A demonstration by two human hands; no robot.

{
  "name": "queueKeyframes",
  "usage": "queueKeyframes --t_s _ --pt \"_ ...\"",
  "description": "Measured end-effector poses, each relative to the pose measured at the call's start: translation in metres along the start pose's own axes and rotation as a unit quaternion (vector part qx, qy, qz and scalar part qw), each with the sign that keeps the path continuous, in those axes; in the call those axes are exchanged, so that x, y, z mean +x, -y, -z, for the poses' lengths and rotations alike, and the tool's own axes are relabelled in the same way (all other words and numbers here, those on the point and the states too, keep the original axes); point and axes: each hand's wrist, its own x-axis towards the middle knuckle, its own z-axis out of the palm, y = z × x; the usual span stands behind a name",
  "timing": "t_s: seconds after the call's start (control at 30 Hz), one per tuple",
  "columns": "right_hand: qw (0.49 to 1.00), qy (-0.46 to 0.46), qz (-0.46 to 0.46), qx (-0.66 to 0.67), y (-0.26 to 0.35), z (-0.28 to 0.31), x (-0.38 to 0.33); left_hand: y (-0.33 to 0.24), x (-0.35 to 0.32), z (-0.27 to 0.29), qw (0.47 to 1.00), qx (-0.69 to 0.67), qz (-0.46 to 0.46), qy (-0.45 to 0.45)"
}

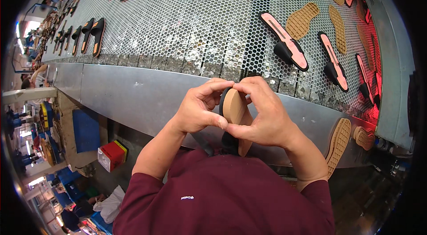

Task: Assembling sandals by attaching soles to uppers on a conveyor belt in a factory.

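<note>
My left hand [199, 109] and my right hand [262, 117] both pinch one shoe piece [235, 111]. It is a tan sole with a black part stuck to it. My fingers are closed tight on it. The left fingers curl over its top edge and the left thumb presses its side. The right thumb lies under it and the right fingers wrap round the back. So the piece sits right between my two hands, held up on its edge, just above my dark red shirt [227, 195].

I think it is light and a bit bendy, like rubber, not easy to break. The rims look like the best place to hold it.

Past my hands runs a grey metal ledge [133, 90]. Behind it is a mesh belt [191, 17] with more tan soles [302, 20] and black and pink pieces [284, 41] lying flat. One more sole [339, 139] leans at my right.
</note>
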Motion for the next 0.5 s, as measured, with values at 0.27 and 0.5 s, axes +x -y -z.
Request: queueKeyframes --t_s 0.27,0.5 --pt "0.999 -0.014 -0.008 -0.035 -0.003 0.002 -0.008 -0.010 0.002 -0.021 0.995 0.088 0.024 -0.050" --pt "0.999 -0.028 -0.018 0.011 -0.014 -0.005 -0.019 -0.016 -0.001 -0.052 0.972 0.136 0.105 -0.163"
